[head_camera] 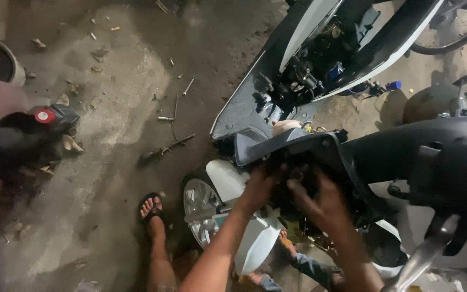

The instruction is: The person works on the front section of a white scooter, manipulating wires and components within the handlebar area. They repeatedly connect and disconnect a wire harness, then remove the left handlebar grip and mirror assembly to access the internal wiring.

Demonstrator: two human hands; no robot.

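Both hands: left hand (260, 184), right hand (320, 203) on scooter front panel (298, 146), nose pointing left.

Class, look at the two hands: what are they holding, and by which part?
Both the left hand and right hand grip the scooter's dark front panel at its lower edge; the fingers curl underneath, out of sight.

Head view, one frame. One label seen: round red sticker (45, 115) with a pale centre mark, on top of a dark object lying on the ground at far left. No packages, signs or screens discernible elsewhere; image dim.
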